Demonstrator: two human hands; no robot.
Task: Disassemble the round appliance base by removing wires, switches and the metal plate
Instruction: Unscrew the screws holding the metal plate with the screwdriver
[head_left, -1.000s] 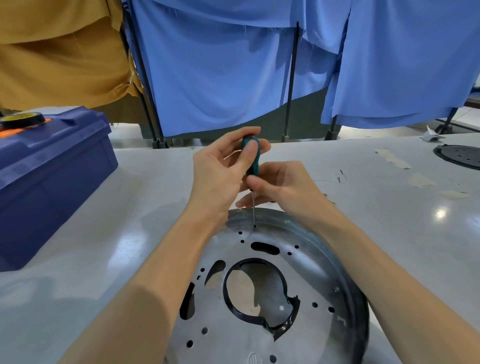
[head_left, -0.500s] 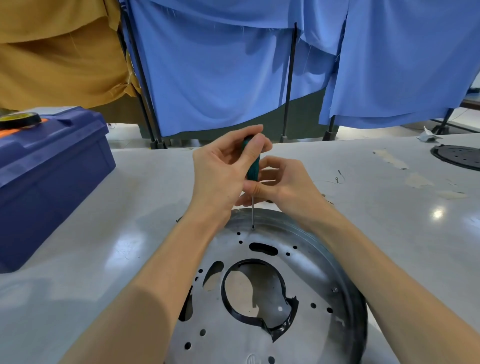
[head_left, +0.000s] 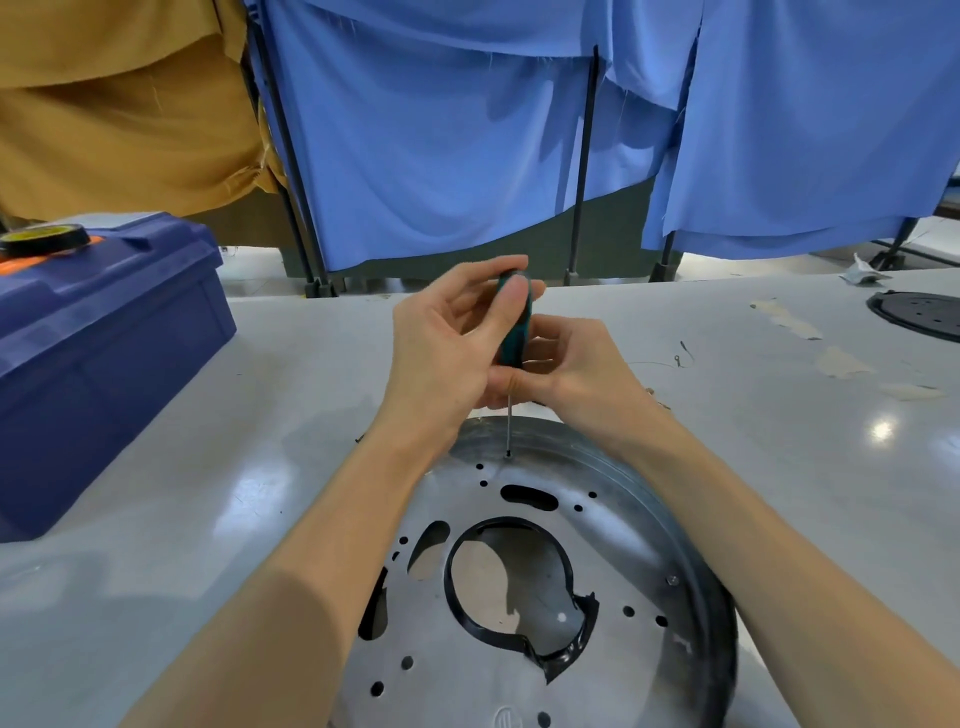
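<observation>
Left hand (head_left: 447, 353): fingers and thumb are wrapped round the top of the teal screwdriver (head_left: 513, 338).
Right hand (head_left: 582, 374): fingertips pinch the bottom of the handle, where the thin shaft begins.
Where the work sits: the round base (head_left: 711, 597) lies flat on the table (head_left: 260, 415) right in front of the person, with the metal plate (head_left: 467, 670) facing up. The tip stands in a screw (head_left: 508, 453) at the plate's far edge.
Doing it well: I'd hold the shaft dead upright and press down while twisting from the top, with the lower pinch only steadying. Nothing pins the base, so it may spin.
Count: two hands, one screwdriver, one base, one plate, one black ring (head_left: 566, 654) round the centre opening.
Count, elsewhere: one blue toolbox (head_left: 104, 353), one tape roll (head_left: 44, 239) on it, one dark disc (head_left: 919, 312) far right.
</observation>
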